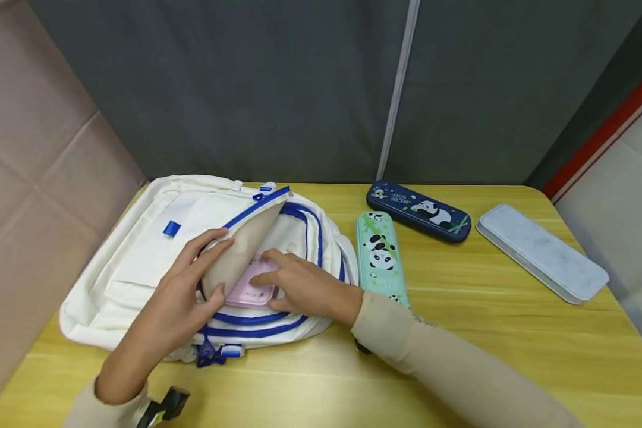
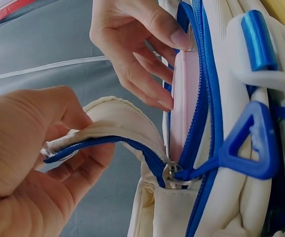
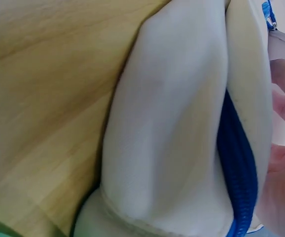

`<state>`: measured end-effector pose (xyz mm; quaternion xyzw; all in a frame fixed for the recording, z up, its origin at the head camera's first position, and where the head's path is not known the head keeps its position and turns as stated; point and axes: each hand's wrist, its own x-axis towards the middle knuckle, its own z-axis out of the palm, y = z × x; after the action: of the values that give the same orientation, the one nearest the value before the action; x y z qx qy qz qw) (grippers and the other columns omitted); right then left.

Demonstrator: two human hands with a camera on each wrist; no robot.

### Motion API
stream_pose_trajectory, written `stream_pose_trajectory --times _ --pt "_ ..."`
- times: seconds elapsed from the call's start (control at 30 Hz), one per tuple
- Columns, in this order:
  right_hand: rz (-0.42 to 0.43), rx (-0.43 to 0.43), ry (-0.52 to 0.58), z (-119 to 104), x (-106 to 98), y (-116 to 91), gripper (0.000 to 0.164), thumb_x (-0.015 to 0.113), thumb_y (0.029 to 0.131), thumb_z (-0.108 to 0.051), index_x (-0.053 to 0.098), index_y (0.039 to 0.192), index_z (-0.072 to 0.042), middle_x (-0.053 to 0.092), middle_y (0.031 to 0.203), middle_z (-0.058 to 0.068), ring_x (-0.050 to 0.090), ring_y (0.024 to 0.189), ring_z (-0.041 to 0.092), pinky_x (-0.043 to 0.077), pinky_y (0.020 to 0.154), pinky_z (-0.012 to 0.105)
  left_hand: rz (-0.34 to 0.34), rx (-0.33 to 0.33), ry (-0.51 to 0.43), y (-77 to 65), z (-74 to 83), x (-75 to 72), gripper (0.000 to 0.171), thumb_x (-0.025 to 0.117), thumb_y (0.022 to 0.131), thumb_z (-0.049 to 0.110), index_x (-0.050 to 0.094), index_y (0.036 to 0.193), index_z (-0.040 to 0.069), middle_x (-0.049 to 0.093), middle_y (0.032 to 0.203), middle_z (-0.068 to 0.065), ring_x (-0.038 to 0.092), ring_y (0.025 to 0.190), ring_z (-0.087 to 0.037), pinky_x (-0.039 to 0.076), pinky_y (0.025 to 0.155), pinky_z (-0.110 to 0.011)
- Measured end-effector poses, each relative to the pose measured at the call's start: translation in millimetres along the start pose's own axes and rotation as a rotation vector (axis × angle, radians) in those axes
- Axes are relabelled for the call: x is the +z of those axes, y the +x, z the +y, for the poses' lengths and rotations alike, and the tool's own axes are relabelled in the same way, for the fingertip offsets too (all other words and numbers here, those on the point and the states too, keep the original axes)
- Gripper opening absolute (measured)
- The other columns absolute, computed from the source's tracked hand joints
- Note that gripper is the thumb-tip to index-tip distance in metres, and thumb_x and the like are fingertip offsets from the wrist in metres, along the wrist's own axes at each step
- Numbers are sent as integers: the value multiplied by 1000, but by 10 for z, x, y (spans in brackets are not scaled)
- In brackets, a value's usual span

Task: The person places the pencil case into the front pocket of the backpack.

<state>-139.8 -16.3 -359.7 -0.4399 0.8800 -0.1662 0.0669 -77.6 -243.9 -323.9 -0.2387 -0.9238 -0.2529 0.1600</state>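
While the white backpack (image 1: 139, 264) lies at left, its flap (image 1: 248, 241), pinched by the left hand (image 1: 184, 291), is best held high; the right hand (image 1: 304, 286) touches the pink case (image 1: 243, 295) inside, though whether it pinches, I can't tell.

Soft, even light falls on the white backpack (image 1: 141, 255); the right wrist view is blurry.

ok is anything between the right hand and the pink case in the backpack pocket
Nothing visible: the right hand appears to touch the pink case already. The flap hangs over the case's left part, but the left hand holds it up, and the right hand comes in from the open side.
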Motion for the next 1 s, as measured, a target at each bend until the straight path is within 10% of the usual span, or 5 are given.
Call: stream_pose_trajectory --times 0.4,1.0 --pt "0 156 63 32 34 -49 53 76 96 -37 64 145 -22 54 154 16 57 137 30 51 112 44 6 -6 2 1 -15 -1 73 70 82 -9 54 151 8 42 162 -10 57 94 -20 41 58 -16" --pt "58 156 93 -44 103 26 49 75 97 -33 65 144 -20 57 149 18 65 126 29 57 104 42 0 -3 -29 3 -21 5 74 70 82 -11 54 151 8 41 161 -11 55 104 -25 38 54 -14"
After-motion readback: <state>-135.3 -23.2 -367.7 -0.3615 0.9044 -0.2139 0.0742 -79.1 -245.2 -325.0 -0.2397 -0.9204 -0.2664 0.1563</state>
